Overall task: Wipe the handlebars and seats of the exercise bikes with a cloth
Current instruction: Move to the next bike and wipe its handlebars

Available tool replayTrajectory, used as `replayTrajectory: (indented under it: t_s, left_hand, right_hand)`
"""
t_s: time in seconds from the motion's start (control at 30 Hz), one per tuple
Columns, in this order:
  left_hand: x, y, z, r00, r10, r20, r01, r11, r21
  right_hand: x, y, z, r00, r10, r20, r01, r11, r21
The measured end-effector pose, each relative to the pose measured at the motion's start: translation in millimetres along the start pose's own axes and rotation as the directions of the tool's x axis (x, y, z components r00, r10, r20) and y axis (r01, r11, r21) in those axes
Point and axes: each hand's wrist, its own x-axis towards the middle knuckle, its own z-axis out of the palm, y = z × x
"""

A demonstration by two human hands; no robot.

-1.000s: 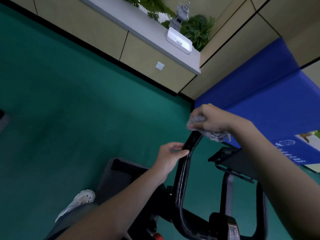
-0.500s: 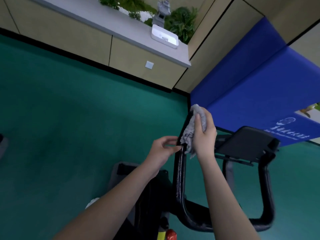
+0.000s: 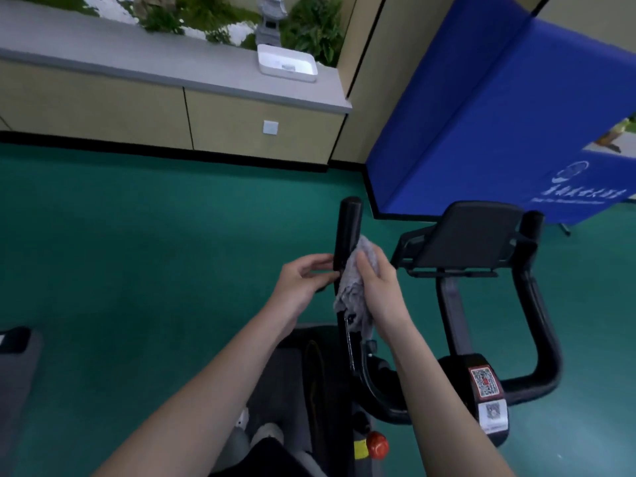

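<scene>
A black exercise bike stands below me with a U-shaped handlebar. Its left bar (image 3: 348,222) rises upright in the middle of the view; its right bar (image 3: 537,304) curves down at the right. My right hand (image 3: 382,290) presses a crumpled grey cloth (image 3: 352,290) against the right side of the left bar, about halfway down. My left hand (image 3: 303,280) pinches the same bar from the left with thumb and fingers. The bar's top end sticks out above both hands. A black tablet holder (image 3: 475,235) sits between the two bars.
Green floor (image 3: 137,253) surrounds the bike. A beige cabinet with a grey top (image 3: 172,74) runs along the back, with a white tray (image 3: 287,63) on it. A blue folded panel (image 3: 499,115) leans at the right. A red knob (image 3: 377,445) sits low on the frame.
My right hand with the cloth has slid down the left bar from its top end to about mid-height. My left hand stays on the bar. The view has tilted upright.
</scene>
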Motion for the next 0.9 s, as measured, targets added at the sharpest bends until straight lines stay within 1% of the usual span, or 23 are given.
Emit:
replayTrajectory:
  t_s: [0.1,0.23,0.3,0.37,0.47,0.57,0.63,0.7,0.8,0.83,0.9]
  left_hand:
    - [3,0,-2,1.0,-0.009,0.015,0.009,1.0,0.015]
    - [4,4,1,1.0,-0.001,0.01,0.0,0.999,0.043]
    - [5,4,3,1.0,0.0,0.0,0.0,0.998,0.062]
    - [5,5,3,1.0,0.002,-0.003,-0.001,0.996,0.091]
    - [7,7,2,1.0,0.006,0.004,-0.006,0.994,0.109]
    - [13,13,0,1.0,-0.009,0.028,0.007,0.996,0.091]
    - [19,21,1,0.999,-0.02,0.049,0.015,0.995,0.1]
    - [27,29,3,0.996,-0.015,0.082,0.004,0.992,0.123]
    - [35,38,2,0.988,0.017,0.156,-0.046,0.982,0.184]
    - [39,41,0,0.982,0.022,0.186,-0.06,0.977,0.204]
    - [46,42,-6,0.97,0.017,0.241,-0.075,0.97,0.232]
  right_hand:
    - [-10,16,-5,0.999,0.046,0.022,-0.046,0.999,-0.016]
    - [-28,34,-8,0.992,0.125,-0.002,-0.125,0.992,-0.028]
    - [-28,29,-5,0.994,0.104,-0.036,-0.104,0.995,0.002]
    - [-23,20,0,0.996,0.044,-0.083,-0.043,0.999,0.009]
    - [-25,13,3,0.993,-0.028,-0.111,0.02,0.998,-0.064]
    - [-39,22,-5,0.995,-0.039,-0.094,0.027,0.991,-0.133]
    - [-48,25,-5,0.993,-0.02,-0.116,0.005,0.991,-0.134]
    - [-52,21,-1,0.982,-0.015,-0.189,-0.007,0.994,-0.112]
    - [-48,5,15,0.937,0.002,-0.349,-0.021,0.999,-0.05]
    - [-45,-1,23,0.916,-0.001,-0.401,-0.02,0.999,-0.048]
    - [-38,-9,45,0.869,-0.028,-0.494,-0.032,0.993,-0.112]
